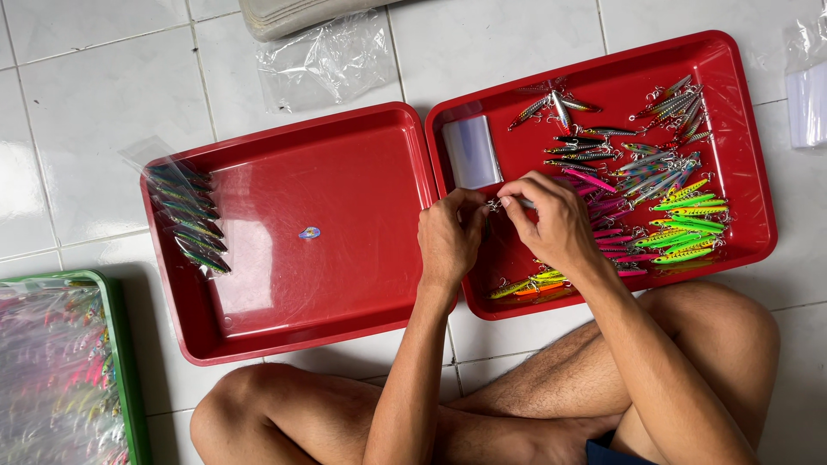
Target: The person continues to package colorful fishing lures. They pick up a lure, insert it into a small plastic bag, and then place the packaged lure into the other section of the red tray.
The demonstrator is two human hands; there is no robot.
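Note:
My left hand point(448, 237) and my right hand point(551, 220) meet over the left edge of the right red tray point(749, 172). Between their fingertips is a small silvery fishing lure with hooks point(504, 203), pinched from both sides. That tray holds several fishing lures point(663, 207) in pink, green, yellow and silver, and a stack of small clear bags point(471, 151). The left red tray point(345, 155) holds one small blue piece point(309, 232). A clear packet of dark green lures point(189, 215) lies across its left rim.
A green tray point(121, 344) full of bagged lures sits at the lower left. Crumpled clear plastic point(327, 60) lies on the white tiled floor above the trays. More clear bags point(810, 95) sit at the right edge. My crossed legs point(517, 405) are below the trays.

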